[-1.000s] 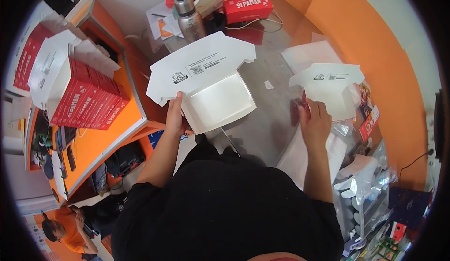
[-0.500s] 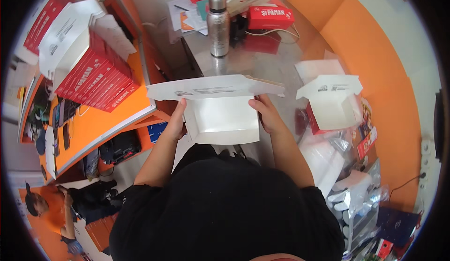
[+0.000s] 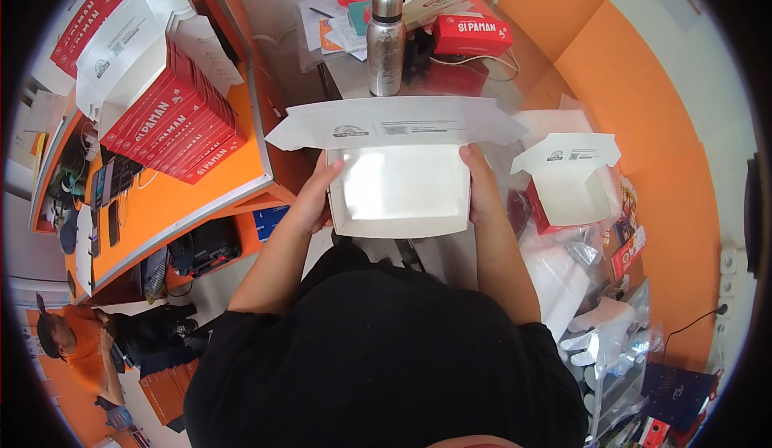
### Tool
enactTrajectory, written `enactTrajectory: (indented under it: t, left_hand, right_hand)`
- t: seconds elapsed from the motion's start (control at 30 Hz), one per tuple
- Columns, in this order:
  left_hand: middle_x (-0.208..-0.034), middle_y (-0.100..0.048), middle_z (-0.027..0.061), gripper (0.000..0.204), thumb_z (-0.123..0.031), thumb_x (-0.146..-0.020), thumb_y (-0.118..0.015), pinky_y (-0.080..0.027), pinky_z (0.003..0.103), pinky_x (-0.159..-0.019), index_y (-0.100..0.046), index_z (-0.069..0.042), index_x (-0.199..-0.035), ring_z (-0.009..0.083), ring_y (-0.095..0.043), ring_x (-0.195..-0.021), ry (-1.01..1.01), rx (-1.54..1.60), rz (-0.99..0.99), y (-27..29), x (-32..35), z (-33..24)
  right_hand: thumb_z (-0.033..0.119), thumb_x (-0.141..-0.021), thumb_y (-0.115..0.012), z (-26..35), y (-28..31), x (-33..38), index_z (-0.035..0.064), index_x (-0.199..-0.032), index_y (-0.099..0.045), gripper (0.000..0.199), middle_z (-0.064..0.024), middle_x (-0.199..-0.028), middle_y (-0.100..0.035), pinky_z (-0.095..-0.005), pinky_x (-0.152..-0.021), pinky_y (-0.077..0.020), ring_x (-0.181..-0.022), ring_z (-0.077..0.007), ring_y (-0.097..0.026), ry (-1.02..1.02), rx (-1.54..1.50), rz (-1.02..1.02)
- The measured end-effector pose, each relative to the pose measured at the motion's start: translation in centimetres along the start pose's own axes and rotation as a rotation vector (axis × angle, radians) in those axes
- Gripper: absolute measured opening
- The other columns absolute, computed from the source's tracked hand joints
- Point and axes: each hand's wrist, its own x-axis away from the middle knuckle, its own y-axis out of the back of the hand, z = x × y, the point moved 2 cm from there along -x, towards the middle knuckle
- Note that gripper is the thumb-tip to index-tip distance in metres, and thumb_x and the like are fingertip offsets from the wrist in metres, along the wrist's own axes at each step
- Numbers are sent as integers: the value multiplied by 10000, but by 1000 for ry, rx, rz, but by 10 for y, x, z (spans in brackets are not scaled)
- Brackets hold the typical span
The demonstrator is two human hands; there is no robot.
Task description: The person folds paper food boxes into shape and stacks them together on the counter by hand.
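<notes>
The left hand [image 3: 318, 197] and right hand [image 3: 484, 187] held an open box [image 3: 402, 187] between them; a metal bottle [image 3: 386, 52] stood beyond, a second box [image 3: 569, 197] to their right.

The open carton [image 3: 400, 195] is smooth paperboard, its white inside glossy enough to catch a bright glare, its raised lid [image 3: 438, 126] more matt. Beyond the carton, a bottle [image 3: 386, 54] of shiny, mottled metal stands on a grey surface [image 3: 351, 82] with a smooth, reflective finish. Left of the carton, stacked boxes [image 3: 173, 122] of smooth paperboard sit on a smooth orange surface [image 3: 185, 203]. Right of the carton lies thin, crinkled clear plastic [image 3: 638, 337]; nearer than the carton, the black shirt [image 3: 386, 351] is matt cloth.
</notes>
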Motion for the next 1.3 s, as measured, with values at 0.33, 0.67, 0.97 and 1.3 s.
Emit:
enactTrajectory:
  t: [0.33, 0.67, 0.97, 1.3]
  left_hand:
    - [-1188, -464, 67, 469, -267, -882, -463, -362, 286, -902, -321, -73, -1286, 148, -449, -1084, -88, 27, 29, -24, -4, -18]
    - [-1149, -481, 76, 434, -304, -884, -466, -389, 286, -882, -342, -88, -1239, 151, -468, -1067, -4, 178, -63, -8, -15, -6]
    - [-1405, -189, 99, 919, -171, -761, -589, -220, 324, -1022, 76, -152, -1396, 214, -223, -1285, 14, 1, 249, -15, 0, -12]
    - [-1397, -194, 65, 855, -65, -726, -475, -226, 316, -1017, 34, -182, -1404, 185, -207, -1285, 22, 26, 225, -13, 0, -4]
  right_hand:
    - [319, -866, -479, -1, 13, 5, 26, -1262, -366, 505, -106, -1155, -499, -293, -857, -412, -1031, -174, -506, 33, -61, -81]
    - [400, -892, -419, -17, 11, 29, 8, -1274, -350, 552, -106, -1270, -428, -380, -957, -356, -1173, -234, -404, 81, -159, 219]
    - [361, -900, -400, -24, 32, 29, -12, -1278, -337, 534, -125, -1303, -396, -380, -1013, -271, -1201, -247, -375, 81, -240, 51]
    - [370, -913, -377, -28, 20, 32, -17, -1273, -350, 529, -118, -1294, -412, -356, -1006, -276, -1195, -236, -385, 93, -331, 50]
